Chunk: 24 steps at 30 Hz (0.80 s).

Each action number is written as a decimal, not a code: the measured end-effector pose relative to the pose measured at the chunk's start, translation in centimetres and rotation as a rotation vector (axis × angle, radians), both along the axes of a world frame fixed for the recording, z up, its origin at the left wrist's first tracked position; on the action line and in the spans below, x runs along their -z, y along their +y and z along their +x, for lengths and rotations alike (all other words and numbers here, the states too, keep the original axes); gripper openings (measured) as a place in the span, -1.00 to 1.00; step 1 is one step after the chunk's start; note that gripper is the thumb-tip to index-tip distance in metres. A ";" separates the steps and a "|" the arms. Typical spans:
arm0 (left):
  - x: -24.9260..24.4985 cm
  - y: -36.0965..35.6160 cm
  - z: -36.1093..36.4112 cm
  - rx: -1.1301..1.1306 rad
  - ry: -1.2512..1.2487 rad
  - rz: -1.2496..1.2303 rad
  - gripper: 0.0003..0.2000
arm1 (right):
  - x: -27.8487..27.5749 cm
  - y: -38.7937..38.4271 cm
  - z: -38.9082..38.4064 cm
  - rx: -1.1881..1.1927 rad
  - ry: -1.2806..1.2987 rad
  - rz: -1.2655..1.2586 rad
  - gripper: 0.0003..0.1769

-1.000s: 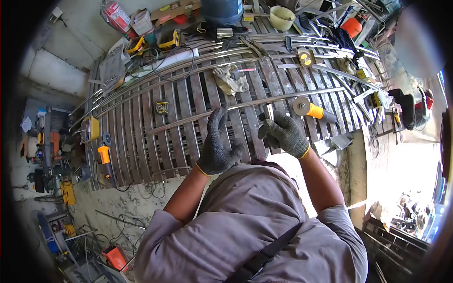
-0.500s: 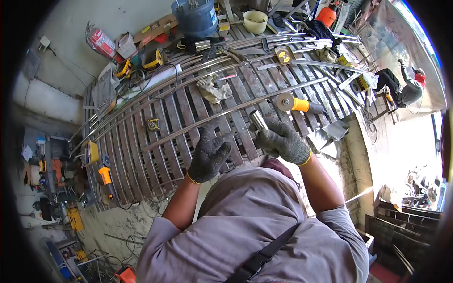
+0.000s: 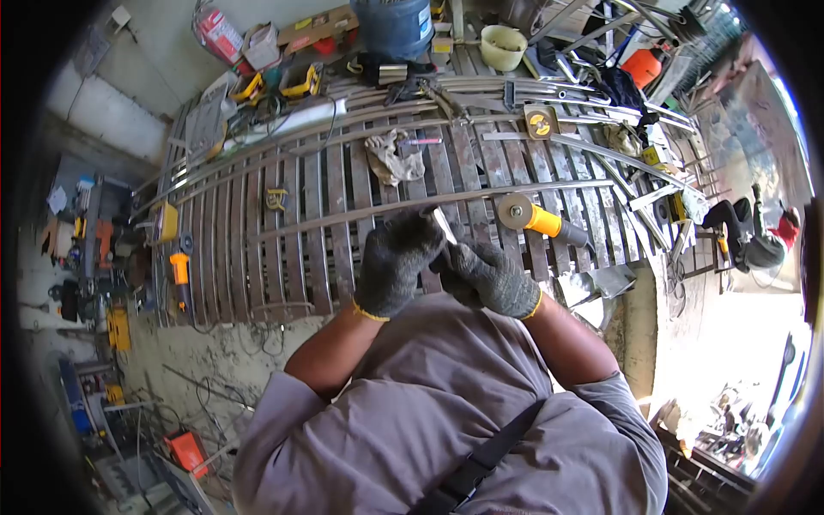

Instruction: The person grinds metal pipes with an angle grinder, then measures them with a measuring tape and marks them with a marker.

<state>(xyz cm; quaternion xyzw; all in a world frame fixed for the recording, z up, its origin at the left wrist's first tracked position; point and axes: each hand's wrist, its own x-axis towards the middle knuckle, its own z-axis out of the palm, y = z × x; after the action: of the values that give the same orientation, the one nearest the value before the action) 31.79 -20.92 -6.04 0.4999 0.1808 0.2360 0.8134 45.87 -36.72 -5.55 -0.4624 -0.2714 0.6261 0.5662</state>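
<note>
In dark grey knit gloves, my left hand (image 3: 395, 264) and my right hand (image 3: 499, 279) meet in front of my torso, above the near part of the slatted bench. Between them is a short, shiny metal piece (image 3: 444, 226), like a cut length of tube. Both hands have their fingers closed around it, covering most of it. A long metal bar (image 3: 378, 209) lies across the slats just beyond my hands. Right of them rests a yellow-and-grey angle grinder (image 3: 542, 221) with a round disc. Further back are a crumpled grey cloth or glove (image 3: 395, 160) and a red-and-white marker (image 3: 423, 142).
A tape measure (image 3: 275, 199) and another orange grinder (image 3: 179, 268) are on the left. Long metal tubes (image 3: 378, 132) run along the back, near a blue bucket (image 3: 390, 30) and fire extinguisher (image 3: 220, 36). Another person (image 3: 760, 245) crouches at far right.
The left hand has moved right and closed on the metal piece, which only the right hand held before. The right hand has come left and lower. The view has shifted slightly.
</note>
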 end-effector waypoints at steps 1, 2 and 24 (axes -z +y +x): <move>-0.9 0.1 0.5 -0.013 0.063 0.081 -0.85 | -0.3 0.0 0.4 0.006 -0.101 -0.030 -0.36; -1.3 -0.5 1.0 -0.059 0.070 0.032 -0.88 | -0.1 -0.2 1.1 -0.024 -0.056 0.002 -0.33; -2.1 -2.9 3.4 -0.100 0.197 0.361 -0.79 | 0.8 -0.2 6.0 -0.280 -0.329 0.229 -0.51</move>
<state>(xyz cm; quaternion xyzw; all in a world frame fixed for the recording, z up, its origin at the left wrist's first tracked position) 35.21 -23.79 -3.90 0.6485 0.2391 0.2546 0.6764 51.89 -36.91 -6.30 -0.4487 -0.4907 0.5799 0.4707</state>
